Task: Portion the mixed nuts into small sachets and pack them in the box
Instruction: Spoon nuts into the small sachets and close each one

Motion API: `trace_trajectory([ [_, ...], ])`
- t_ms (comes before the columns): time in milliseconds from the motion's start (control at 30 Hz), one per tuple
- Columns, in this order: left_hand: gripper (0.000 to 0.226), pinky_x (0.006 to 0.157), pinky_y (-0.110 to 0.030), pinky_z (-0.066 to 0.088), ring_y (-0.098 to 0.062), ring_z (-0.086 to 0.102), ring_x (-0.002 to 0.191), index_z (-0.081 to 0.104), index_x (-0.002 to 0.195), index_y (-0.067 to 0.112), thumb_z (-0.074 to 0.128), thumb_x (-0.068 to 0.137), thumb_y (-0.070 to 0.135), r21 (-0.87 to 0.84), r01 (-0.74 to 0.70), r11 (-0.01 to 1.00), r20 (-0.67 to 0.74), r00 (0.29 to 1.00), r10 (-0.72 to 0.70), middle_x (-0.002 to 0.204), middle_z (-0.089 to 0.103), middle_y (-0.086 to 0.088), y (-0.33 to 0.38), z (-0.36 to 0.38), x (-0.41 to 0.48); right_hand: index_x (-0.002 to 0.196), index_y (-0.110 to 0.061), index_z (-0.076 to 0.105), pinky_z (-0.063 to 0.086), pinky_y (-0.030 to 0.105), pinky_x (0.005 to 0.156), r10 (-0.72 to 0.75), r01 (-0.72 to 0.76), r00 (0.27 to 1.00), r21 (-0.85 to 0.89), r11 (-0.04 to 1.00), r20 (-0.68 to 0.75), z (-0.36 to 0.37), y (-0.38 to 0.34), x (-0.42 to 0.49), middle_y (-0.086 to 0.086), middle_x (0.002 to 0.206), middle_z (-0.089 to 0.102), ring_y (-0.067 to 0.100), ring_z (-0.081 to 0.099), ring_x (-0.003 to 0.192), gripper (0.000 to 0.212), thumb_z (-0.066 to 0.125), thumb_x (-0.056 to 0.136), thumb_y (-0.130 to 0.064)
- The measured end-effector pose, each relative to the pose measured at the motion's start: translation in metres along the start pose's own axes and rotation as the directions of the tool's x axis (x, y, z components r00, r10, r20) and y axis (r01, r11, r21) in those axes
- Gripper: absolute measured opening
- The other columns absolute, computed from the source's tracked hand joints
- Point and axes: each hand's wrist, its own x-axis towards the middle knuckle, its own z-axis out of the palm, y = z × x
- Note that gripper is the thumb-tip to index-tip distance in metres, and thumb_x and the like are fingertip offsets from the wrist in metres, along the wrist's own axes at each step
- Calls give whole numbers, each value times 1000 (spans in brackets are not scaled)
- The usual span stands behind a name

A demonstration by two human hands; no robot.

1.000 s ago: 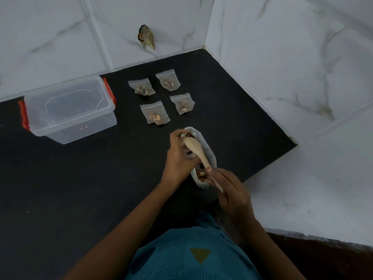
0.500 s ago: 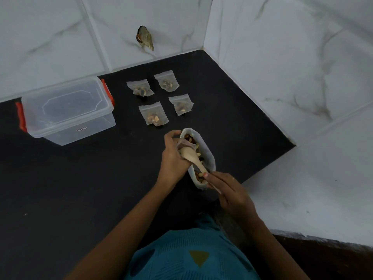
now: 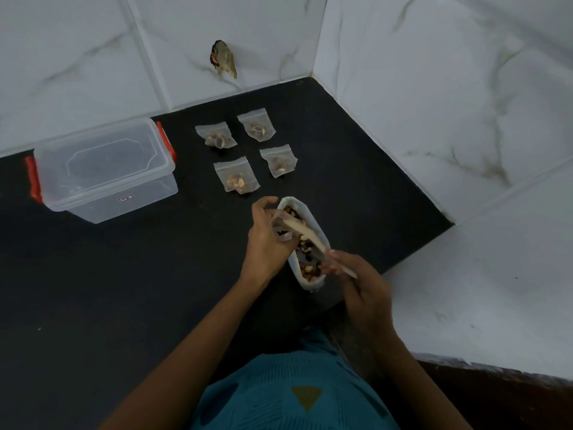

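A white oblong tray of mixed nuts (image 3: pixel 320 233) lies on the black counter (image 3: pixel 124 290). My left hand (image 3: pixel 266 240) holds a small clear sachet (image 3: pixel 280 226) open over the tray's left rim. My right hand (image 3: pixel 361 290) grips the handle of a wooden spoon (image 3: pixel 302 232), whose bowl is tipped into the sachet's mouth. Several filled sachets (image 3: pixel 237 175) lie flat on the counter beyond the tray. The clear plastic box (image 3: pixel 105 169) with red clips stands at the left, its lid on.
White marble-patterned walls (image 3: pixel 434 103) close the corner behind and to the right. A small dark object (image 3: pixel 224 58) sticks to the back wall. A white ledge (image 3: pixel 480 290) lies right of the counter. My teal shirt fills the bottom.
The spoon's bowl has come down from above the tray into the mouth of the sachet in my left hand. My right hand shifted slightly right. The filled sachets and box stayed put.
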Motion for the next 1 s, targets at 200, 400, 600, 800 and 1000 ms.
trace_trajectory([
  [200,64,78,-10,45,-6,57,101,29,120,26,68,76,2,71,-38,997,19,999,37,105,56,4,-4,0,-2,98,-15,61,54,19,72,547,-430,829,491,757,-118,-8,-6,10,-8,78,70,6,65,75,25,48,83,-30],
  [400,67,90,-24,48,-8,55,103,29,119,27,71,74,1,78,-31,996,19,999,29,104,53,8,-12,-5,-6,93,-13,64,53,18,63,706,-565,696,508,651,-131,-8,13,11,2,73,67,8,63,67,18,46,92,-13],
  [600,68,92,-30,49,-9,56,104,28,119,29,71,73,1,84,-31,996,31,999,29,105,54,7,-18,-6,-10,95,-7,65,49,27,72,739,-713,663,199,672,-117,22,34,0,6,84,63,18,60,80,21,48,93,-19],
  [800,70,92,-35,51,-10,56,105,28,119,29,72,73,2,90,-23,996,53,998,18,105,54,8,-19,-6,-13,103,-11,65,47,22,76,761,-754,643,106,649,-88,26,40,-8,3,100,59,12,57,90,20,54,90,-21],
  [1000,70,93,-34,50,-9,56,106,28,120,30,73,73,3,76,-23,997,73,997,18,105,53,9,-16,-4,-16,109,-12,62,45,19,80,738,-738,656,72,671,-158,9,38,-10,0,105,55,10,55,94,24,58,88,-23],
])
